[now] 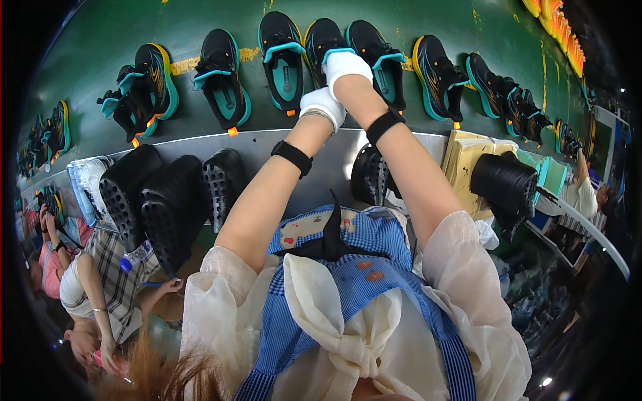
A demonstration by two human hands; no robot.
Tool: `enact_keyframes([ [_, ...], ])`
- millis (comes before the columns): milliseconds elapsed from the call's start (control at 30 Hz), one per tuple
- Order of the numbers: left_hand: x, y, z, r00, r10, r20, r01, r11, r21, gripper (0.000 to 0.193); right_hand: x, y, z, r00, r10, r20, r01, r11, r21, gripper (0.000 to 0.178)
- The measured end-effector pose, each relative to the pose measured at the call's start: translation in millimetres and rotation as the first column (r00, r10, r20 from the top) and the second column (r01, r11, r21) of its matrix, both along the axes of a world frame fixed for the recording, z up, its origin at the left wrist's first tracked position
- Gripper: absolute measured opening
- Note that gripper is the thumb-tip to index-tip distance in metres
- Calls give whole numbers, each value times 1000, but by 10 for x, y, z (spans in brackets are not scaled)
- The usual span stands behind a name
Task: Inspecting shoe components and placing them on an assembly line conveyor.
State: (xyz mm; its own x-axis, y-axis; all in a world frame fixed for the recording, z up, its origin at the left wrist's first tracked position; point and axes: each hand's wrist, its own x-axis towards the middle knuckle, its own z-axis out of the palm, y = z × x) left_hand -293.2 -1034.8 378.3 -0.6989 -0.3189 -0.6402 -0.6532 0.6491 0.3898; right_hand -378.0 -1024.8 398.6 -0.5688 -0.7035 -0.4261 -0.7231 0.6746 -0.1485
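A black running shoe [326,37] with a turquoise collar stands in a row on the green surface, its rear half hidden by my hands. My right hand [344,65], in a white glove, is closed at the shoe's opening, over the turquoise collar. Just below, near the heel end, my left hand [322,105] in a white glove is curled against the same shoe, partly behind my right wrist. Most fingertips are hidden. Close on either side lie another black shoe [287,40] with a turquoise insole and a shoe [374,50] with an orange heel loop.
More matching shoes [221,73] line the green belt [190,20] left and right. Along the metal edge [267,144] sit black perforated blocks [175,200] and, to the right, a yellowish stack [461,167] beside a black roll [501,177]. Other people work at both sides.
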Motion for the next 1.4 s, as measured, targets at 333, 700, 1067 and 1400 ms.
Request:
enact_keyframes([
  [333, 312, 230, -59, 956, 0, -295, -79, 964, -254, 28, 60, 1316, 979, 935, 352, 44, -287, 823, -490, 30],
  [700, 693, 962, 412, 727, -18, -686, -309, 884, -351, 52, 387, 3543, 421, 995, 39, 96, 5, 908, -418, 34],
  [1067, 873, 1682, 459, 778, 81, -623, -194, 974, -115, 36, 311, 3706, 314, 966, 258, -3, -214, 795, -568, 26],
  [1400, 755, 2001, 641, 622, 781, 48, -84, 5, 996, 51, 541, 3547, 1229, 923, 299, 241, -16, 657, -753, 29],
])
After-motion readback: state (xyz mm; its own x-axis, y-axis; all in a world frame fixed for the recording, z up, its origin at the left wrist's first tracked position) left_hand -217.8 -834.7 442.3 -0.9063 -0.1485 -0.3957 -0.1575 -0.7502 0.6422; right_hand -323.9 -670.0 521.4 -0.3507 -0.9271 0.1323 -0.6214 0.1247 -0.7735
